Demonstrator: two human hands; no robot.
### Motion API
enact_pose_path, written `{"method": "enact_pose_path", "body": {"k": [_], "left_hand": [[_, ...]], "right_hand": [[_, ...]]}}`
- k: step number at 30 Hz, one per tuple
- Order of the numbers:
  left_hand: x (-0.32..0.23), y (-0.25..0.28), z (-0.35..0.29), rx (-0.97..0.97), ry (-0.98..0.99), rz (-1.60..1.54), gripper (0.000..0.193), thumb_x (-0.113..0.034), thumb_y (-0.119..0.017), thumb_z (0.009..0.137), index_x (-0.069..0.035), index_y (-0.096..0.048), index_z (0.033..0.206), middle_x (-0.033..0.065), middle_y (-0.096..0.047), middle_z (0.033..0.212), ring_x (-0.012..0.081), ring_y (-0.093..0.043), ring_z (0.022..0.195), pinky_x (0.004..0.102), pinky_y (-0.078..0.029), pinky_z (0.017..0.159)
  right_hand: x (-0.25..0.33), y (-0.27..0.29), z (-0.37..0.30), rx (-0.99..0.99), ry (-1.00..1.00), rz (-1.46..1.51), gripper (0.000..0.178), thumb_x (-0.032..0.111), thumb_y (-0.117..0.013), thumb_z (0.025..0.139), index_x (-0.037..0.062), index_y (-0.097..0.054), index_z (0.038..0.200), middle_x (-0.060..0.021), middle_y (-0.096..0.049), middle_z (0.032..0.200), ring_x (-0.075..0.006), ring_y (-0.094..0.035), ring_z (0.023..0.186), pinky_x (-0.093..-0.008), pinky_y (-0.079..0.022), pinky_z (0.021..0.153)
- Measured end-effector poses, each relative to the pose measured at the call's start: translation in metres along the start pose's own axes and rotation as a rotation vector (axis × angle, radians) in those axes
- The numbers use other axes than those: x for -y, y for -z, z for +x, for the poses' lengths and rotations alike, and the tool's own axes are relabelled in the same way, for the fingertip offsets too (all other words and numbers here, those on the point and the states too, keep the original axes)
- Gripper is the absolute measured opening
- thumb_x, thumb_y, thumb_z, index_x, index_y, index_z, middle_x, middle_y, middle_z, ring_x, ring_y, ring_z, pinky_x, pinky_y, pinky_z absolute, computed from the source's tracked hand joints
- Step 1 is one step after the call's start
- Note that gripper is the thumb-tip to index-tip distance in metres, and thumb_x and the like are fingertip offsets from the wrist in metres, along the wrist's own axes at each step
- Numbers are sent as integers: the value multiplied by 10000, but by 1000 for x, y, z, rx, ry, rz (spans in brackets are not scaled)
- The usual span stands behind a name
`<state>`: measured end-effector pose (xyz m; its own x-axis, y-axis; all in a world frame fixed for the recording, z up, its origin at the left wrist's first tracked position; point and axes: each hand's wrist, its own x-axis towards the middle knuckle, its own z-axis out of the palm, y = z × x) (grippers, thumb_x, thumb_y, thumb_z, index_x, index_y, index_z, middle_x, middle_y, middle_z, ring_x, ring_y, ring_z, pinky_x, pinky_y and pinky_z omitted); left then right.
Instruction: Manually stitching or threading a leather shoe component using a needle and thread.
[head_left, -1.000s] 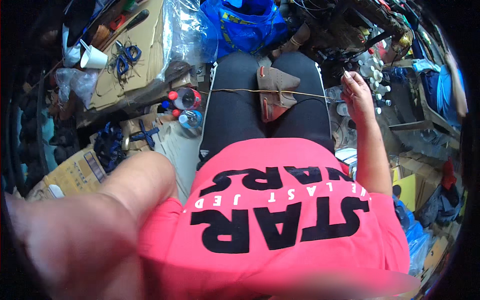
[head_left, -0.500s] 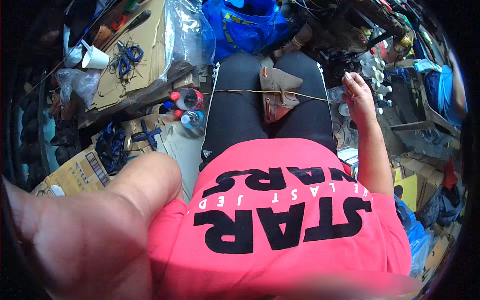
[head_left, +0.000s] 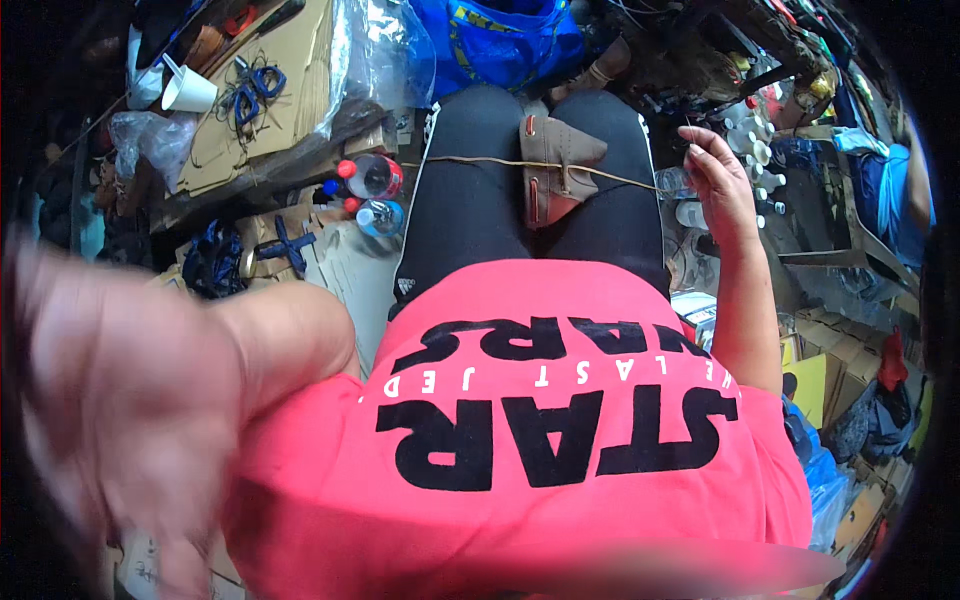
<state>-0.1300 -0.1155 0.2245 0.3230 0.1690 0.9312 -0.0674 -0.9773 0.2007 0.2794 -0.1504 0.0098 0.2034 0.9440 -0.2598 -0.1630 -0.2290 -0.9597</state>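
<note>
On my thighs lies a brown leather piece (head_left: 558, 170), shaped like a shoe upper, with orange stitching at two slots. A thin tan cord (head_left: 470, 160) passes across it and over both legs, toward the right. My right hand (head_left: 722, 185) is raised beside my right knee, thumb and forefinger curled near each other. Whatever sits at those fingertips is too small to make out. Close up at the left edge, my left hand (head_left: 120, 390) is large and smeared by motion, so its fingers cannot be read.
Plastic bottles (head_left: 372, 177) stand left of my knees, and several more (head_left: 752, 140) on the right. A blue bag (head_left: 500, 45) is ahead. Cardboard sheets (head_left: 270, 90) at the left carry blue-handled scissors (head_left: 255, 95) and a white cup (head_left: 188, 90).
My left hand has swung at the left edge, its blurred fingers now reaching lower. The right hand's forefinger has lifted away from the thumb. The leather piece stays on my lap.
</note>
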Motion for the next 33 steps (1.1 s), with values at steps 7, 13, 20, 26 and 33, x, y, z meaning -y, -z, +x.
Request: {"method": "enact_pose_path", "body": {"k": [7,13,20,26,33], "left_hand": [[127,-96,-96,623,700,-83,428,-319,-628,863,-101,-612,1231,72,-633,1191,228,-551,1120,395,-393,1007],[152,-147,-131,939,687,1,443,-327,-679,828,-180,-620,1242,112,-620,1210,274,-532,1149,401,-385,1002],[169,-160,-133,1053,814,-106,505,-423,-725,732,-112,-661,1125,143,-676,1015,285,-635,978,362,-475,872],[170,-164,-138,1026,838,-118,492,-399,-746,712,-103,-667,1096,109,-692,959,245,-657,914,339,-488,839],[169,-164,-139,1010,859,-127,478,-392,-749,707,-100,-672,1077,101,-694,937,227,-658,888,328,-489,827]], "right_hand": [[21,-39,-15,228,150,-384,194,32,-645,873,25,-652,1067,-5,-650,943,-97,-618,831,-224,-480,788],[30,-73,-26,334,349,-832,139,0,-688,783,61,-724,903,-64,-589,782,-160,-617,732,-275,-484,666],[20,-70,-15,204,350,-837,121,52,-685,814,50,-705,933,-60,-593,815,-155,-604,750,-266,-465,664],[21,-77,-5,290,380,-868,126,54,-683,822,43,-700,946,-48,-580,800,-138,-568,708,-260,-456,646],[29,-81,-3,309,327,-887,138,72,-687,807,59,-715,942,-71,-569,766,-170,-564,690,-287,-454,641]]}}
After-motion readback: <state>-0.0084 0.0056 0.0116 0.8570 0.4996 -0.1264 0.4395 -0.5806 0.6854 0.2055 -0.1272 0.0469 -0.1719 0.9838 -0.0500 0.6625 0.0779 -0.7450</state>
